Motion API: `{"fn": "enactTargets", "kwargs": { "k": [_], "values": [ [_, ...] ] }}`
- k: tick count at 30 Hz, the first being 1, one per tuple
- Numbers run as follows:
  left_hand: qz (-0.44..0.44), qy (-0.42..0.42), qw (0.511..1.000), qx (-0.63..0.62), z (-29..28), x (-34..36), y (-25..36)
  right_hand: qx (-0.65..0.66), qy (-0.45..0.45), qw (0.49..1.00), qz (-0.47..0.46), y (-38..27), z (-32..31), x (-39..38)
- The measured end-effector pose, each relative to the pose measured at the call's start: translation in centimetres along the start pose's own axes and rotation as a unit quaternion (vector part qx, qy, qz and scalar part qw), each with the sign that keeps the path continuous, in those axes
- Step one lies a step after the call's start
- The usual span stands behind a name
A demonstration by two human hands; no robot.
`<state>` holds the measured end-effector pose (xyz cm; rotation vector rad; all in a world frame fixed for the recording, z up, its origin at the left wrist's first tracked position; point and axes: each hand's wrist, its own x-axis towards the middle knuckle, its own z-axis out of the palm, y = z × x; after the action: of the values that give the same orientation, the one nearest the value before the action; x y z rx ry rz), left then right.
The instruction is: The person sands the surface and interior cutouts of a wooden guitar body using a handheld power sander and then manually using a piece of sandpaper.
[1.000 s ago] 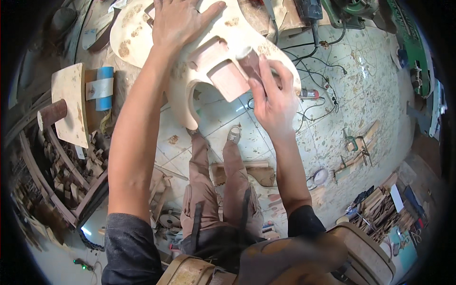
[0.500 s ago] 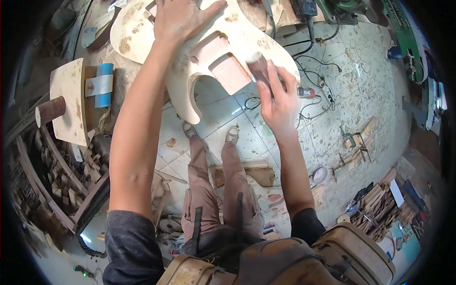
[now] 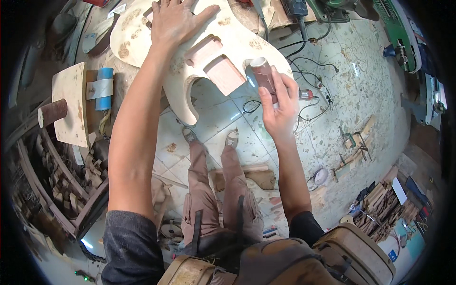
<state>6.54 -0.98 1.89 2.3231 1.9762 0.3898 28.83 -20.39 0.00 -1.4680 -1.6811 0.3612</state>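
Note:
A pale wooden electric guitar body point(image 3: 240, 38) with brown burl patches and routed rectangular cavities lies across the top of the view. My left hand point(image 3: 175, 23) presses flat on it, fingers spread. In my right hand point(image 3: 283, 105) is a cylinder wrapped in brown sandpaper point(image 3: 264, 78), gripped between thumb and fingers. Its pale round end points up and away, beside the curved inner edge of the body's right-hand cutaway. Whether the paper touches the wood there is hard to make out. The lower horn of the body juts toward me over the floor.
At left a curved wooden board point(image 3: 70, 107) carries a brown cylinder point(image 3: 52, 113) and a blue one point(image 3: 104, 89). Wood offcuts point(image 3: 71, 187) fill a rack below. Power cables point(image 3: 308, 71) trail on the tiled floor. Stacked wood strips point(image 3: 382, 209) lie at lower right.
My right hand has shifted slightly, and the sandpaper cylinder now sits nearer the cutaway's edge. The guitar body appears a little further left and up. My left hand stays flat on it.

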Motion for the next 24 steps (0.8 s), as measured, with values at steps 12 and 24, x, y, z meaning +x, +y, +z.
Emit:
{"fn": "enactTargets", "kwargs": {
  "k": [12,24],
  "values": [
    [0.021,0.047,0.998,0.034,0.9,-0.1,-0.3,-0.078,-0.001,0.993,-0.085,1.2,1.4,1.1],
    [0.021,0.000,1.000,-0.002,-0.4,0.0,0.2,-0.102,0.041,0.994,-0.003,-1.5,2.9,1.9]
  ]
}}
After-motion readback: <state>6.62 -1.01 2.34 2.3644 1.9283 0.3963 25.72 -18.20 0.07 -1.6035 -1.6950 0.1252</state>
